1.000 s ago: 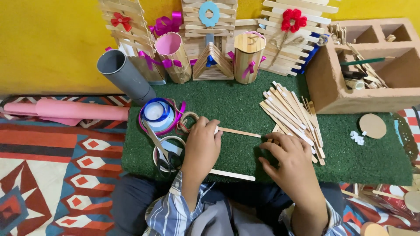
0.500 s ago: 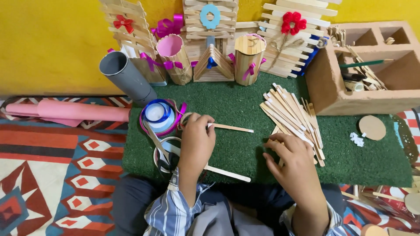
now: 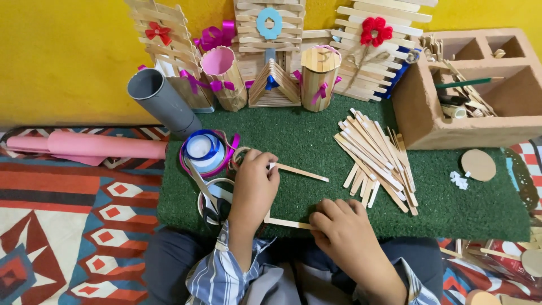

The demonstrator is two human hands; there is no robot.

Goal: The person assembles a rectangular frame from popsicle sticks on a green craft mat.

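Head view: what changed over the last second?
Left hand keeps pinching the upper stick. Right hand slid down and left, off the stick pile, to the lower stick. Pile, tape roll and grey tube unchanged.

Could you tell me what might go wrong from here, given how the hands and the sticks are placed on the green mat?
The left hand pins one end of the upper stick, so its free end could swing out of line. The right hand presses the lower stick near the mat edge, where it might slide off. The left forearm lies over the scissors and ribbon rolls, which a nudge could shift.
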